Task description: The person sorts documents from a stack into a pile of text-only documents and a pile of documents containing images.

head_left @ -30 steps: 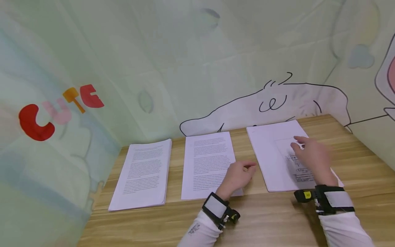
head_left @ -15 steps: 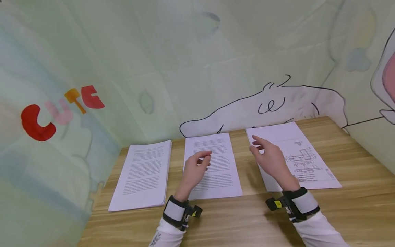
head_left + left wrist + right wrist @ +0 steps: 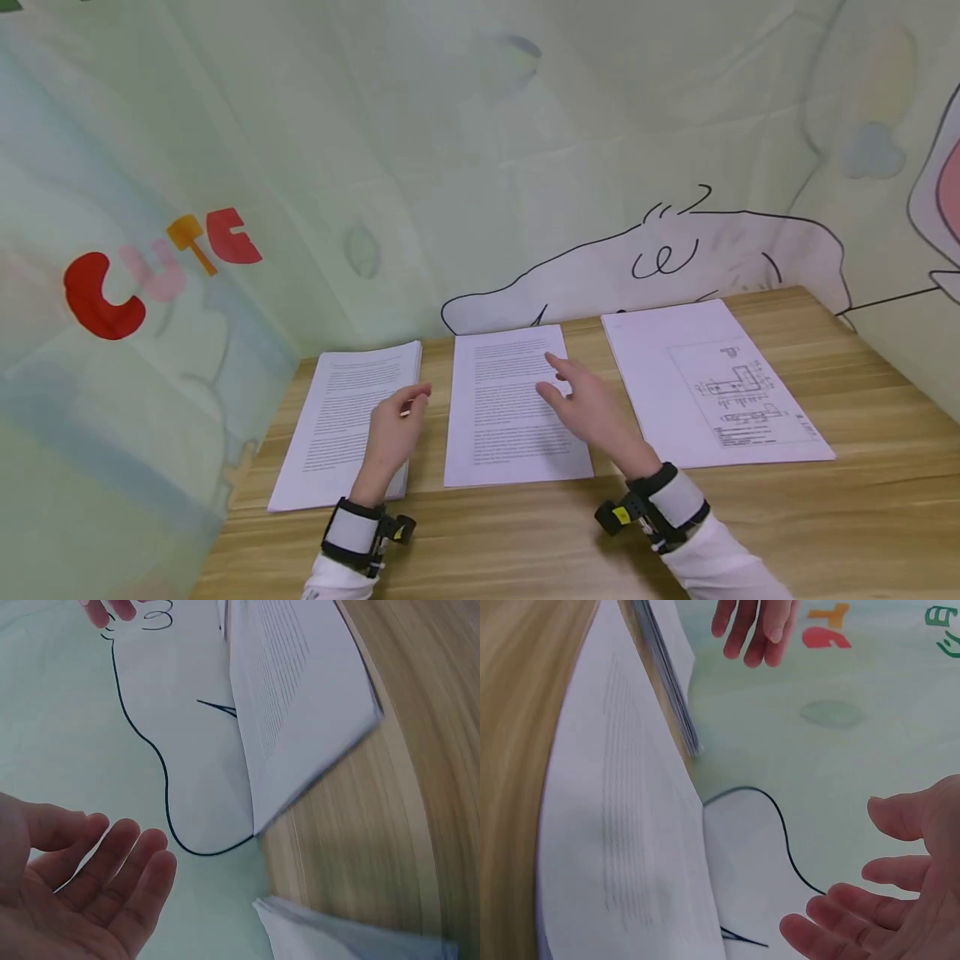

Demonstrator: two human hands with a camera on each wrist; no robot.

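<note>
Three stacks of paper lie in a row on the wooden table. Over the right edge of the left stack (image 3: 341, 417) hovers my left hand (image 3: 395, 429), its fingers loosely bent and holding nothing; the left wrist view shows that hand (image 3: 97, 892) with relaxed fingers. My right hand (image 3: 596, 408) is above the right side of the middle stack (image 3: 502, 408), thumb and fingers spread apart. In the right wrist view the same hand (image 3: 870, 900) also holds nothing. The right stack (image 3: 645, 358) has a line drawing and small text on its top sheet.
The wooden table (image 3: 480, 542) extends in front of the stacks. Behind it hangs a pale green cloth backdrop (image 3: 420, 167) with a cartoon outline and coloured letters. Strips of bare table separate the stacks.
Both hands have moved left: the left from beside the middle stack to the left stack, the right from the right stack to the middle one. The stacks have stayed in place.
</note>
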